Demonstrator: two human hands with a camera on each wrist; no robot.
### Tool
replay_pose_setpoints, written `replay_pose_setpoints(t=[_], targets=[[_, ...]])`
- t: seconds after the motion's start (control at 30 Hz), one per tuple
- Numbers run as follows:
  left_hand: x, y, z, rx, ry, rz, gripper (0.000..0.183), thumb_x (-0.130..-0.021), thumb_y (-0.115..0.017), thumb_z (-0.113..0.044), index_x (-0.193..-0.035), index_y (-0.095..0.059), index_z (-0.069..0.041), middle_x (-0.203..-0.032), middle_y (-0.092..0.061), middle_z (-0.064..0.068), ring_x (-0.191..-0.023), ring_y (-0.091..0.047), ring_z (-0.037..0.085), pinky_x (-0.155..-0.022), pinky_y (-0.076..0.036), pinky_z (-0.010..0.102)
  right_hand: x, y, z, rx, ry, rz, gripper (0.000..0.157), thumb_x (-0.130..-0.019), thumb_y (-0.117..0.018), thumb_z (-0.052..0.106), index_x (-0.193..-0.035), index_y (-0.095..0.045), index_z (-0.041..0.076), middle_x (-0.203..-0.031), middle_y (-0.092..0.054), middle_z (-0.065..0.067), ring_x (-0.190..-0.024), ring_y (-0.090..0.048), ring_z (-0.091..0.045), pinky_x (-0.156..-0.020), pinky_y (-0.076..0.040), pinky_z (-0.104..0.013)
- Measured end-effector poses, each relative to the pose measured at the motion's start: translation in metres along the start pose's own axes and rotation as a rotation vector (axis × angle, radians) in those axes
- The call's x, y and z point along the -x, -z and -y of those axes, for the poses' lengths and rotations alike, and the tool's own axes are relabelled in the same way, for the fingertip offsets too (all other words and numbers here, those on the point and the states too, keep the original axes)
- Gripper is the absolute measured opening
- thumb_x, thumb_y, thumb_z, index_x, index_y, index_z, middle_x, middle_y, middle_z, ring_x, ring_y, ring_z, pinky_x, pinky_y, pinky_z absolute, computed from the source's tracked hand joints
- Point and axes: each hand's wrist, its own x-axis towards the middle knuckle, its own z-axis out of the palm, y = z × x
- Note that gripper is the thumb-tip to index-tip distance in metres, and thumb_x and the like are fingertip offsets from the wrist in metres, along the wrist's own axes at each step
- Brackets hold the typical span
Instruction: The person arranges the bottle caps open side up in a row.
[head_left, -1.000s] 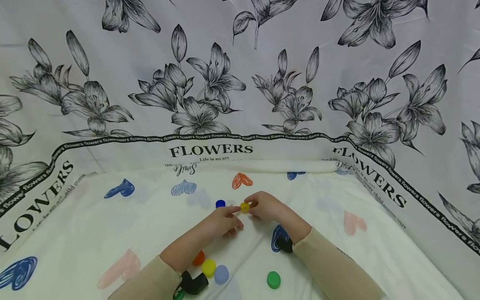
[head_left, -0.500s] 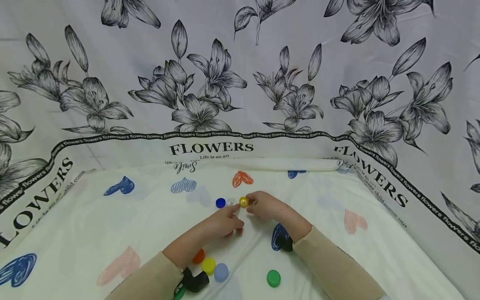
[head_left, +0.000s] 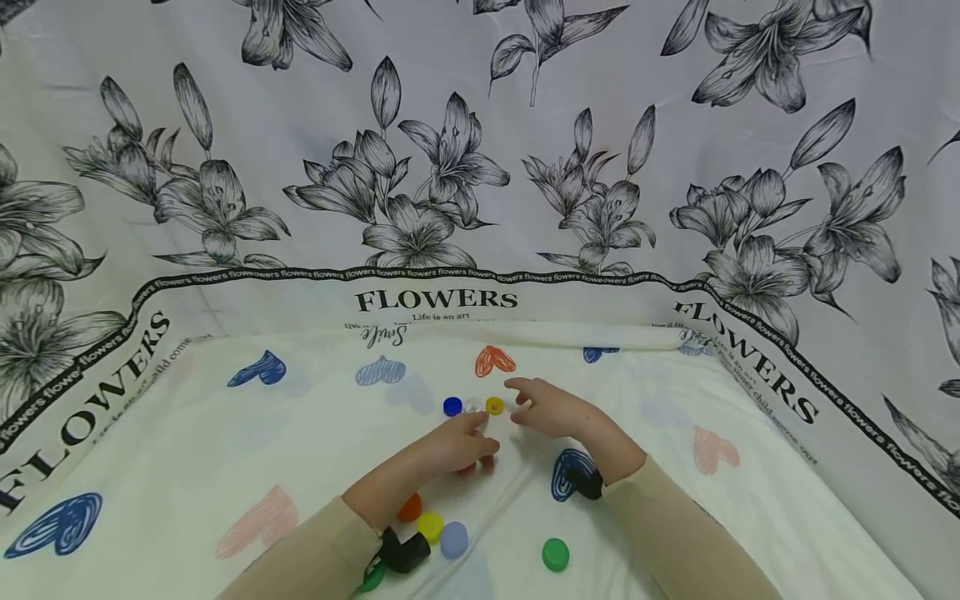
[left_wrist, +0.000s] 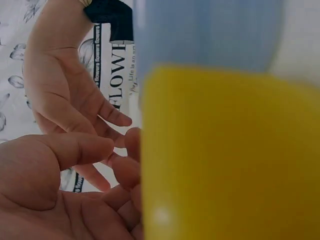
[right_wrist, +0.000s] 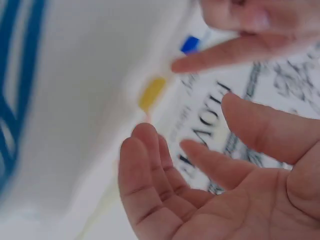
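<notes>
A blue bottle cap (head_left: 452, 407), a clear cap (head_left: 472, 406) and a yellow cap (head_left: 494, 406) lie in a row on the cloth. My left hand (head_left: 452, 442) reaches in just below them, its index finger stretched toward the yellow cap. Whether that fingertip touches a cap I cannot tell. Something reddish shows faintly under this hand. To the right of the row, my right hand (head_left: 551, 408) hovers apart from the yellow cap with loose fingers. From the right wrist, the right hand (right_wrist: 210, 185) has nothing in its palm.
Nearer the front lie orange (head_left: 409, 507), yellow (head_left: 431, 527), light blue (head_left: 454, 540) and green (head_left: 556, 554) caps. Another green cap (head_left: 372, 576) is partly hidden by the left sleeve. Black curved pieces sit at both wrists. A flower-printed curtain (head_left: 420, 200) stands behind the heart-patterned cloth (head_left: 337, 433).
My right hand has let go of the yellow cap and drawn a little to the right. The yellow cap now lies at the row's right end. The head view has shifted slightly.
</notes>
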Motion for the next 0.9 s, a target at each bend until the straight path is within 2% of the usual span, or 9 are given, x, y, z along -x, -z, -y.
replay_pose_setpoints(t=[0.13,0.2,0.3,0.43,0.5,0.57,0.7,0.9], targets=[[0.003,-0.007,-0.008,-0.022,-0.077,0.038,0.054,-0.099,-0.067,-0.021,-0.147,-0.05,-0.003,-0.081,-0.07,0.003,-0.058,-0.055,0.02,-0.062,-0.047,0.031,0.019,0.009,-0.003,0.014,0.037,-0.002,0.034,-0.098,-0.07,0.012,-0.131,-0.065,0.008,-0.111,-0.065,-0.006,-0.098,-0.06,-0.022,-0.088,-0.054,-0.042],[0.007,-0.011,-0.013,-0.041,-0.127,0.064,0.042,-0.099,-0.067,-0.018,-0.137,-0.059,-0.003,-0.083,-0.07,0.003,-0.062,-0.059,0.02,-0.063,-0.05,0.031,0.031,0.012,-0.003,0.037,0.051,0.041,0.022,-0.095,-0.073,0.011,-0.117,-0.07,0.009,-0.1,-0.065,-0.002,-0.09,-0.06,-0.02,-0.082,-0.053,-0.038],[0.016,-0.017,-0.02,-0.127,-0.209,0.081,0.026,-0.098,-0.068,-0.016,-0.121,-0.069,-0.005,-0.084,-0.067,-0.001,-0.067,-0.061,0.018,-0.066,-0.052,0.03,0.05,0.014,0.0,0.094,0.078,0.141,0.012,-0.09,-0.078,0.008,-0.099,-0.072,0.01,-0.086,-0.062,0.001,-0.078,-0.057,-0.017,-0.072,-0.05,-0.034],[0.029,-0.03,-0.027,-0.36,-0.338,0.063,0.019,-0.094,-0.074,-0.017,-0.111,-0.075,-0.009,-0.085,-0.066,-0.009,-0.075,-0.059,0.008,-0.073,-0.052,0.027,0.072,0.009,0.006,0.177,0.079,0.251,0.016,-0.082,-0.085,0.007,-0.087,-0.071,0.012,-0.077,-0.062,0.005,-0.072,-0.054,-0.012,-0.067,-0.046,-0.03],[0.034,-0.04,-0.031,-0.456,-0.369,0.056,0.018,-0.092,-0.076,-0.018,-0.109,-0.075,-0.011,-0.084,-0.065,-0.012,-0.077,-0.056,0.004,-0.076,-0.05,0.025,0.083,0.004,0.007,0.192,0.05,0.286,0.019,-0.079,-0.087,0.007,-0.084,-0.071,0.013,-0.076,-0.062,0.006,-0.071,-0.054,-0.011,-0.067,-0.046,-0.029],[0.039,-0.051,-0.033,-0.507,-0.382,0.06,0.019,-0.09,-0.078,-0.018,-0.107,-0.076,-0.011,-0.081,-0.063,-0.014,-0.075,-0.054,0.003,-0.076,-0.049,0.023,0.092,-0.002,0.006,0.206,0.029,0.293,0.022,-0.076,-0.09,0.009,-0.081,-0.07,0.015,-0.075,-0.062,0.008,-0.07,-0.054,-0.01,-0.066,-0.046,-0.028],[0.047,-0.067,-0.033,-0.43,-0.335,0.084,0.017,-0.084,-0.083,-0.013,-0.099,-0.076,-0.01,-0.074,-0.059,-0.013,-0.069,-0.052,0.005,-0.069,-0.047,0.021,0.106,-0.016,-0.003,0.131,0.012,0.267,0.025,-0.073,-0.092,0.008,-0.079,-0.068,0.014,-0.073,-0.062,0.005,-0.067,-0.054,-0.012,-0.064,-0.047,-0.029],[0.05,-0.076,-0.026,-0.281,-0.262,0.131,0.017,-0.078,-0.085,-0.006,-0.089,-0.074,-0.012,-0.069,-0.058,-0.006,-0.066,-0.052,0.007,-0.064,-0.044,0.021,0.112,-0.036,-0.024,0.034,0.077,0.195,0.031,-0.07,-0.095,0.017,-0.081,-0.066,0.016,-0.072,-0.061,0.007,-0.067,-0.054,-0.01,-0.063,-0.047,-0.028]])
